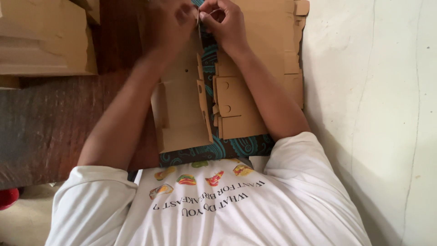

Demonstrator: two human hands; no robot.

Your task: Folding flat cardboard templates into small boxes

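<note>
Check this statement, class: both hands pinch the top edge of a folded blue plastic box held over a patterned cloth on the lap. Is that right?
One detail is wrong. The box is brown cardboard, not blue plastic. The head view shows the left hand and right hand pinching its top edge over the patterned cloth on the lap.
</note>
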